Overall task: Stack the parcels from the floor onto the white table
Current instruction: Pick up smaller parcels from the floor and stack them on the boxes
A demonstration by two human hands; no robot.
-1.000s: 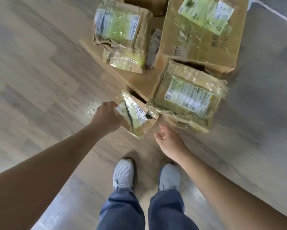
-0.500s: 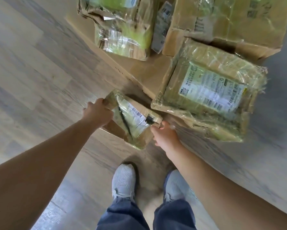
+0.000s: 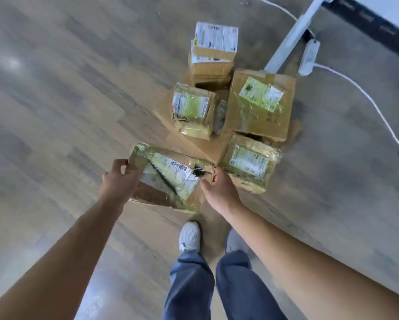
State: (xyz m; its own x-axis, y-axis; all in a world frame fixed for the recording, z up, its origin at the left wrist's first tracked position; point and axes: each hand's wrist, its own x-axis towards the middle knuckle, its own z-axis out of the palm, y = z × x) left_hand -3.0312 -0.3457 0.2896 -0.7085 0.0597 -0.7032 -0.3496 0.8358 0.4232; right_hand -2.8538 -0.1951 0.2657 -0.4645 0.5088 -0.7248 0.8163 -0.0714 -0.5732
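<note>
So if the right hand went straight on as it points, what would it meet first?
The right hand grips the parcel in its way; beyond, probably flat cardboard, depth unclear.

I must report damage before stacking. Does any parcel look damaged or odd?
Yes. The held parcel, between the left hand and right hand, has a dark torn hole at its corner beside the right hand. The small taped parcel behind it looks crumpled along its lower edge.

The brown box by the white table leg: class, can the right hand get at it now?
Probably not yet: the right hand and left hand grip the small parcel. Nothing lies on top of the brown box.
</note>
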